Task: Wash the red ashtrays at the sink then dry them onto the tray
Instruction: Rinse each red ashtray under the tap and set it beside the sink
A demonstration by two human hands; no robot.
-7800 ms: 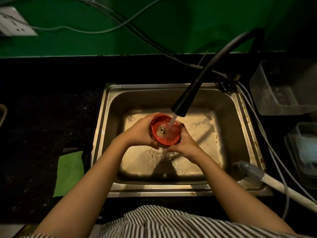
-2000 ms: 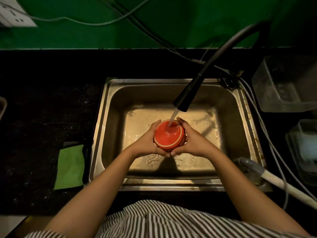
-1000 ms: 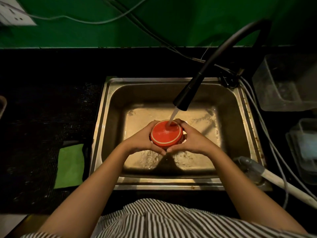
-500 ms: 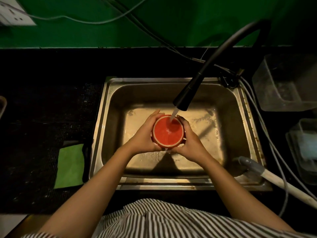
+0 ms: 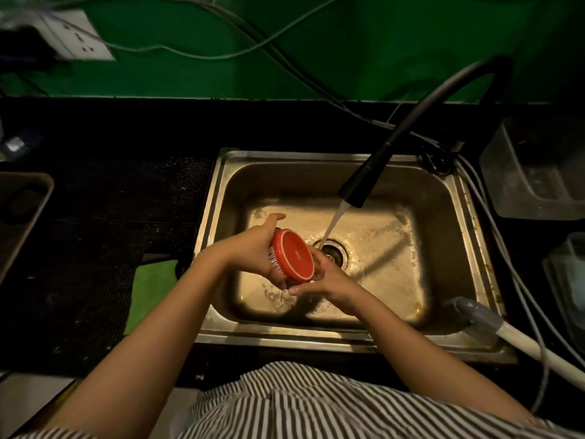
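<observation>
A red ashtray point(image 5: 292, 256) with white lettering on its side is tilted on edge over the steel sink point(image 5: 474, 223), its underside facing up and right. My left hand point(image 5: 253, 245) grips it from the left, fingers wrapped round its far side. My right hand point(image 5: 323, 275) holds its lower right edge with curled fingers. The black faucet point(image 5: 361, 182) runs a stream of water that falls past the ashtray straight into the drain point(image 5: 332, 253). A tray point(image 5: 25, 213) lies at the far left on the dark counter.
A green cloth point(image 5: 152, 289) lies left of the sink. Clear plastic tubs point(image 5: 535, 172) stand at the right. A grey-and-white hose point(image 5: 493, 327) crosses the sink's front right corner. Cables and a wall socket point(image 5: 76, 39) hang on the green wall.
The ashtray has moved left and down out of the water stream and tipped onto its edge. The view has shifted, so the sink sits further right.
</observation>
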